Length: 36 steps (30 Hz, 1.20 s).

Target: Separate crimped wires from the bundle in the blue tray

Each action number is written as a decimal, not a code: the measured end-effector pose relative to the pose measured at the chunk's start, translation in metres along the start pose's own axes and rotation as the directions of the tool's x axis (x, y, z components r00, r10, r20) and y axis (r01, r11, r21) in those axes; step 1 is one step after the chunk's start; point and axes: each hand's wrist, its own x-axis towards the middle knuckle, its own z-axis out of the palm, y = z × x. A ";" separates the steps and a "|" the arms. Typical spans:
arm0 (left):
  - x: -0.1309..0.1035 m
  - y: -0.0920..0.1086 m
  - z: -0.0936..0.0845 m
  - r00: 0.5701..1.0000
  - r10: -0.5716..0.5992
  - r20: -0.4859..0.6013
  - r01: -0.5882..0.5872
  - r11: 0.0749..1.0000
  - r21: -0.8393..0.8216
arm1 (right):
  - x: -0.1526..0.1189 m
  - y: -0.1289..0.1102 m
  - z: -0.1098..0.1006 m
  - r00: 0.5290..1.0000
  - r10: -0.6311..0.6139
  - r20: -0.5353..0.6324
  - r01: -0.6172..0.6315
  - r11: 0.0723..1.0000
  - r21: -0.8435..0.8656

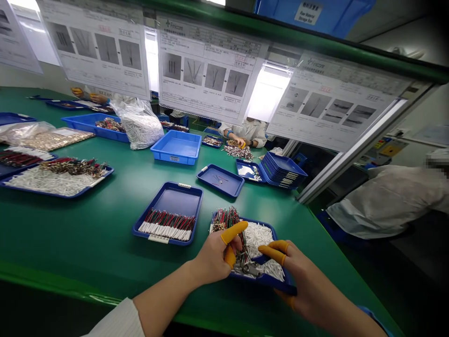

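My two hands are apart over the near tray (289, 289) on the green bench (115, 262), with yellow covers on some of the fingertips. My left hand (213, 255) is over the tray's left side, beside the bundle of red, black and green wires (226, 216); its index finger points forward above the thumb, and I cannot tell whether anything is pinched there. My right hand (301, 274) is at the tray's right side, two fingers reaching over the white tubes (258, 238) and the thumb lower, well apart from them; whether they touch I cannot tell. A metal tool (250, 268) lies in the tray between my hands. Left of it, a blue tray (175, 196) holds a row of wires with white ends (166, 225); beyond, a smaller tray (229, 188) bears a few loose wires (220, 179).
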 end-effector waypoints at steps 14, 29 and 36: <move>0.001 0.008 0.002 0.980 -0.111 0.166 0.130 0.985 -0.112 | -0.003 0.004 -0.001 0.980 0.034 0.199 -0.063 0.988 0.143; 0.000 0.018 0.002 0.894 -0.088 0.439 0.114 0.993 -0.034 | 0.002 -0.005 -0.003 0.975 -0.055 0.217 0.004 0.974 0.229; 0.001 0.022 0.001 0.891 -0.128 0.436 0.185 0.978 -0.091 | 0.001 -0.013 -0.007 0.971 -0.078 0.224 0.043 0.987 0.158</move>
